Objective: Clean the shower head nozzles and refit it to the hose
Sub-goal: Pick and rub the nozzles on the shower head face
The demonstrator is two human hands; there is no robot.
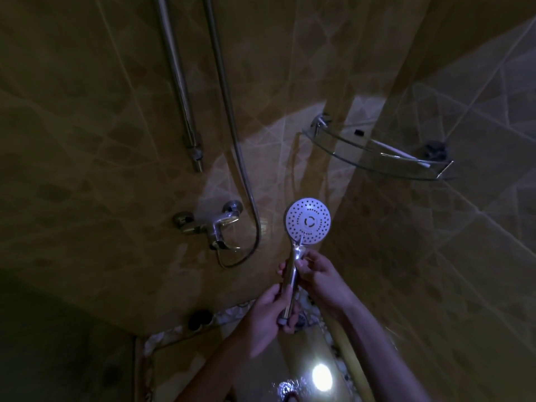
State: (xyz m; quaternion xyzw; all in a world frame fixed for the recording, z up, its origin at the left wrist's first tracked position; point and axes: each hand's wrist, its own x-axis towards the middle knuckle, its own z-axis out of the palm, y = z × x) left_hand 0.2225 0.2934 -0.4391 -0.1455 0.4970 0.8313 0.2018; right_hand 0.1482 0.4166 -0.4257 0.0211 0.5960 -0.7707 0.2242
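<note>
You are holding the round white-faced shower head with its chrome handle (pixel 308 221) upright in front of the tiled corner, nozzle face turned toward you and lit while the rest of the stall is dim. Your left hand (pixel 268 313) is wrapped around the bottom end of the handle, fingers curled over the threaded end, and your right hand (pixel 317 278) pinches the handle higher up, thumb on the near side just under the neck. The head is free of the braided metal hose (pixel 255 216), which loops down from the chrome mixer tap (pixel 213 226) on the wall to your left and rises again; its loose brass-coloured end fitting (pixel 197 156) hangs well above and apart from the head, near the wall. Whether the nozzles are clean I cannot tell at this size. The floor below glistens with water, so I judge the handle may be slick: if either grip loosens while you turn it, the head could drop onto the hard floor and crack. In this poor light you could also start the thread crooked when you bring the hose end to the handle, and a lost washer would leak. The glass corner shelf (pixel 348 158) to your right holds a thin white stick-like item (pixel 394 150); watch your elbow near its edge.
</note>
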